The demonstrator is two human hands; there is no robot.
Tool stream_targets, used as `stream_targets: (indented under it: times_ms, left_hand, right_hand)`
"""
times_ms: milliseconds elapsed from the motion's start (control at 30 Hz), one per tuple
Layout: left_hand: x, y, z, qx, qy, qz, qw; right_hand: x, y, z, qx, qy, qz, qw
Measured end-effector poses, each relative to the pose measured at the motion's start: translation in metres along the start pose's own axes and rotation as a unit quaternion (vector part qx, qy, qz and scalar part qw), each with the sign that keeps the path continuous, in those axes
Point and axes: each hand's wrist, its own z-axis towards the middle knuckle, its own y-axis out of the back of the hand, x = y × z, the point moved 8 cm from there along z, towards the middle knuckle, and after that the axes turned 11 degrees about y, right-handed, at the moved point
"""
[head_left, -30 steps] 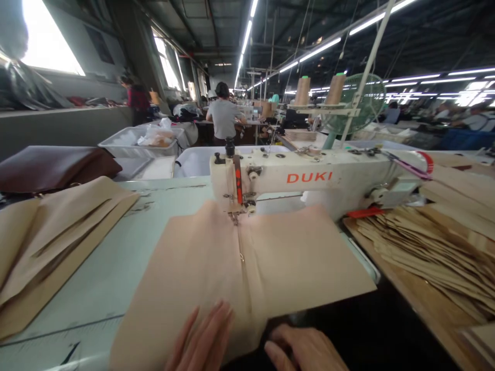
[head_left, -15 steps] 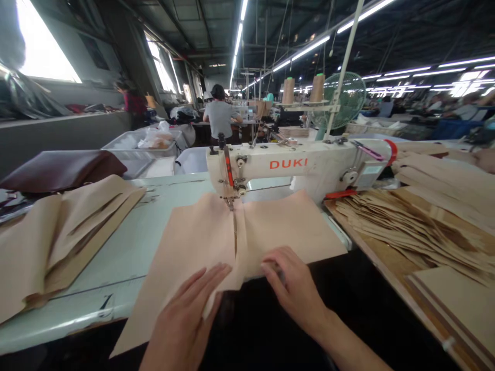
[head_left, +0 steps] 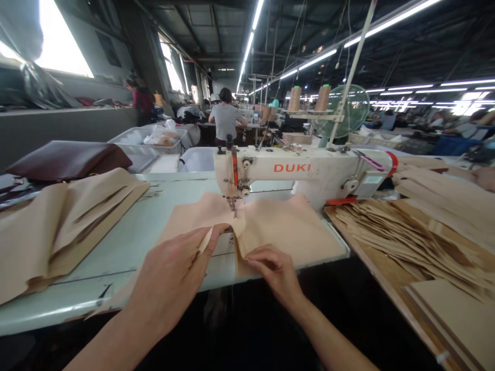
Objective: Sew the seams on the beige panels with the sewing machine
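Your left grip [head_left: 170, 273] clamps the thin tan sheet [head_left: 294, 232] by its lifted edge; your right grip [head_left: 276, 265] pinches its six-o'clock edge. Glossy pale-green surface [head_left: 135, 226] extends towards nine o'clock.

Sheet [head_left: 292, 232] under sewing machine [head_left: 317, 178], fan [head_left: 356, 109] seemingly behind.

sheet [head_left: 193, 216]: partly hidden (behind left hand [head_left: 172, 275]) | board [head_left: 390, 270]: cut off right | far workers [head_left: 467, 130]: blurred

we were in a sewing workshop alright: duki sewing machine [head_left: 325, 174], thread cones [head_left: 295, 99], strip lights [head_left: 386, 25], a co-worker [head_left: 226, 121] further back.
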Motion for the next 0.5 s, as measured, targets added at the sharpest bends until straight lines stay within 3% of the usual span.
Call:
stream_targets:
  times_ms: [133, 300, 500]
  left_hand:
    - [-0.002, -0.003, -0.001, 0.013, -0.01, -0.017, 1.0]
    - [0.003, -0.009, -0.008, 0.033, -0.014, -0.033, 0.999]
    - [-0.004, -0.018, -0.016, 0.024, -0.077, 0.001, 0.997]
  right_hand:
    - [0.009, -0.007, -0.002, 0.038, 0.054, -0.058, 0.996]
    - [0.009, -0.008, -0.004, 0.053, 0.058, -0.072, 0.994]
    - [0.009, -0.012, -0.006, 0.063, 0.073, -0.093, 0.991]
